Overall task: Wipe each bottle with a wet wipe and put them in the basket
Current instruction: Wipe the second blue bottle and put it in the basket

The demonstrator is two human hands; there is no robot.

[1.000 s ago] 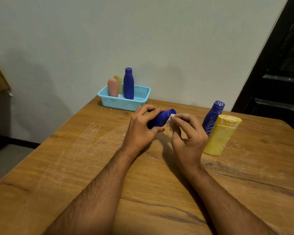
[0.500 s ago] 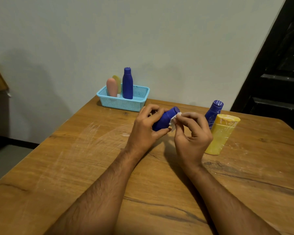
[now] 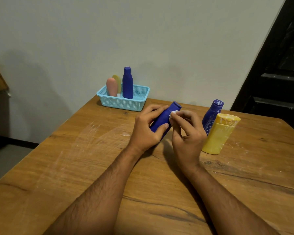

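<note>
the left hand [image 3: 145, 131] grips the tilted blue bottle [image 3: 163, 120] steady so the right hand [image 3: 187, 133], its fingers [image 3: 178, 114] pinching the wet wipe [image 3: 173, 113], can rub its neck.

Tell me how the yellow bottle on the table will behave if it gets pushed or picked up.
The yellow bottle stands tall on a narrow base, so a push near its top would probably tip it. It stands right beside the blue bottle and might knock it over. White smears on its surface suggest that it may feel slippery.
</note>
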